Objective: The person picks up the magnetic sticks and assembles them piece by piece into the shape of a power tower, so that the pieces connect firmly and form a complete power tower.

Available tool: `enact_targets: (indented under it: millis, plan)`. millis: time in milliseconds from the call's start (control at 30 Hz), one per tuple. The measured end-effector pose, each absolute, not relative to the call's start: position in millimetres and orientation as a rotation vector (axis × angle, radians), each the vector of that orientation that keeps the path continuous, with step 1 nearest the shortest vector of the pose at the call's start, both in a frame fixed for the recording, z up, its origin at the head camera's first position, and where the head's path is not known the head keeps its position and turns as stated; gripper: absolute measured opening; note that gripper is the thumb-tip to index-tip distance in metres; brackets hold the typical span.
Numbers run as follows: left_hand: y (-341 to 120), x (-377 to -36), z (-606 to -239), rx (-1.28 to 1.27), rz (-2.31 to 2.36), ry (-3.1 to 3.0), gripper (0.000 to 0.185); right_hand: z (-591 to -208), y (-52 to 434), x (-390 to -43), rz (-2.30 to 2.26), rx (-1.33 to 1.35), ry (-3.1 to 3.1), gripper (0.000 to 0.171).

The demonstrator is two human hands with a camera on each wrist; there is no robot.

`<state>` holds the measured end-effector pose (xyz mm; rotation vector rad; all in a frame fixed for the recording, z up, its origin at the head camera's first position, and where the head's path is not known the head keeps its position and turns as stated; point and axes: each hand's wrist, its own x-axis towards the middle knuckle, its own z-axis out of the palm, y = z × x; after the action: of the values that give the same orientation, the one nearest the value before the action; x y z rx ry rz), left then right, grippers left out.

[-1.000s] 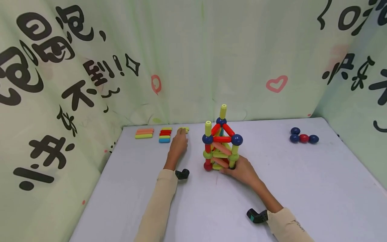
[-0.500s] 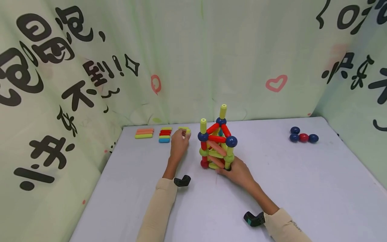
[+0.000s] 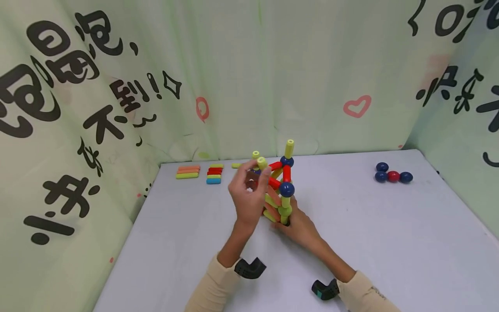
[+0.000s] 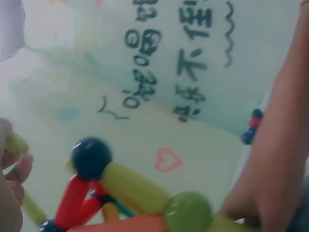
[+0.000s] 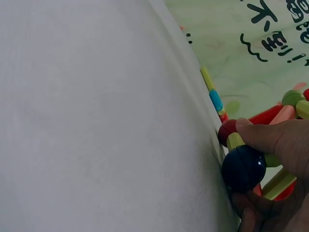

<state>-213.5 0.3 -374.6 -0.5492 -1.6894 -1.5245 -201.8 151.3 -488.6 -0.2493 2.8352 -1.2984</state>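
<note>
A tower of magnetic sticks and balls (image 3: 281,186) stands mid-table, with red, yellow-green and orange sticks joined by dark blue and green balls. My left hand (image 3: 258,172) is raised beside its upper left corner and pinches a yellow-green stick (image 3: 262,163) between thumb and fingers. My right hand (image 3: 287,220) grips the tower's base from the near side. In the right wrist view its fingers (image 5: 270,140) curl round a dark blue ball (image 5: 244,168) and a stick beside a red ball (image 5: 226,131). The left wrist view shows a blue ball (image 4: 91,157) and a green ball (image 4: 187,212) of the tower up close.
Two small piles of coloured sticks (image 3: 187,172) (image 3: 214,174) and one loose yellow-green stick (image 3: 236,165) lie at the table's back left. Three blue balls and a red one (image 3: 393,175) sit at the back right. Printed curtains close in the white table (image 3: 390,242).
My left hand lifted a yellow-green stick from the back row and carried it up to the tower's top. The tower has turned slightly in my right hand's grip.
</note>
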Motion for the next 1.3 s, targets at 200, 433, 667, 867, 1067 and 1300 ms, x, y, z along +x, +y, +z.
enact_targets:
  millis: [200, 433, 667, 867, 1067, 1300]
  plan:
    - [19, -204, -385, -0.638, -1.48, -1.928, 0.029, -493, 152, -200, -1.253, -0.267, 2.846, 0.1]
    - [18, -204, -386, -0.7, -1.39, -1.971, 0.029, -493, 157, -202, -1.238, -0.305, 2.771, 0.104]
    - [14, -204, -382, -0.712, -1.276, -1.927, 0.029, -464, 198, -214, -1.137, -0.351, 2.553, 0.093]
    - [-4, -213, -377, -0.526, -1.238, -1.68, 0.019, -448, 276, -235, -1.146, -0.126, 3.055, 0.04]
    - [-28, -237, -377, -0.44, -1.362, -1.885, 0.04, -451, 343, -265, -1.079, 0.475, 3.35, 0.044]
    - [-40, -250, -385, -0.591, -1.628, -2.392, 0.056, -470, 376, -269, -0.772, 0.44, 3.254, 0.048]
